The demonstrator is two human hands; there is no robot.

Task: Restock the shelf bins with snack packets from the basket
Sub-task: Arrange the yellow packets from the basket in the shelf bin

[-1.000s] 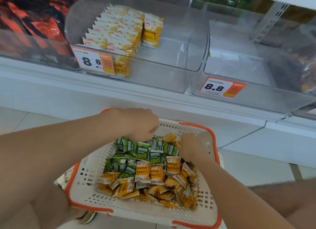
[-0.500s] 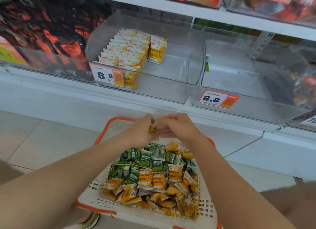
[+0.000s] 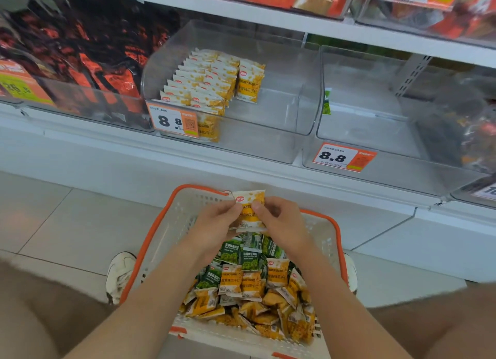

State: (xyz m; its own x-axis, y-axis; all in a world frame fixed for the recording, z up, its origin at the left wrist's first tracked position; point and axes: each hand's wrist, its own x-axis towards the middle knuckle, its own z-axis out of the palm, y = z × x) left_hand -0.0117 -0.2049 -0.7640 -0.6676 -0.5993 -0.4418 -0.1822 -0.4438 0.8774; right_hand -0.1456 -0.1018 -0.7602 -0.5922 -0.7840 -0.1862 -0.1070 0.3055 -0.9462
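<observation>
- Both hands are curled on one yellow packet [image 3: 250, 211]: the left hand [image 3: 217, 220] pinches its left edge and the right hand [image 3: 281, 219] pinches its right edge. The packet is upright above the far end of the basket [image 3: 158, 230].
- The white basket has an orange rim and sits on the tiled floor below the shelf, between two white shoes [image 3: 120, 274].
- Green packets [image 3: 231, 254] lie in the basket nearer the hands and loose yellow packets [image 3: 230, 281] nearer the person. They are heaped, so I cannot tell how many there are.
- The middle bin [image 3: 284, 122] is clear plastic and stands above and beyond the hands, with its front wall between them and the stock.
- Two rows of shelved packets [image 3: 204, 82] fill its left side, and one lone packet [image 3: 250, 81] stands just beside them on the right. Bare bin floor runs from there to the right wall.
- The upper shelf [image 3: 268, 16] overhangs the bins.
- The left bin [image 3: 80, 63] holds black-and-red bags, and a right bin [image 3: 375, 128] adjoins the middle one.
- Two orange-and-white price tags [image 3: 174, 121] are in view, one on each of those two bins.
</observation>
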